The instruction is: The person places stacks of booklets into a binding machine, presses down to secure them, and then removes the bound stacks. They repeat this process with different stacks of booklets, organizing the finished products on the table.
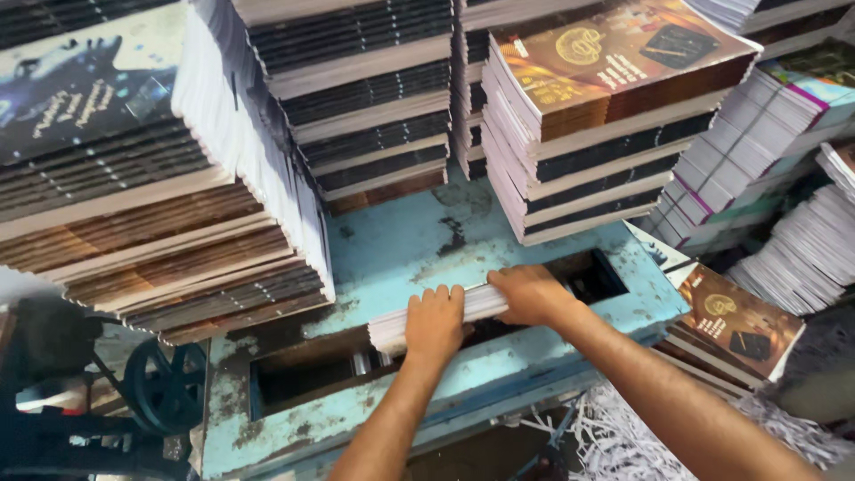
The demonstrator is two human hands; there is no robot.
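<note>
Both my hands grip one small bundle of thin booklets (389, 326), seen edge-on with white page edges. It lies over a long dark slot (303, 372) in a worn light-blue metal machine table (419, 249). My left hand (435, 321) clasps the bundle's middle from above. My right hand (532, 294) clasps its right end, over the slot's right part.
Tall stacks of booklets crowd the table: a leaning one at the left (160, 223), dark ones at the back (365, 98), an orange-brown-covered one at the right (606, 107). More piles stand off the right edge (739, 325). Paper shreds (614, 436) lie below. A black wheel (165, 387) sits lower left.
</note>
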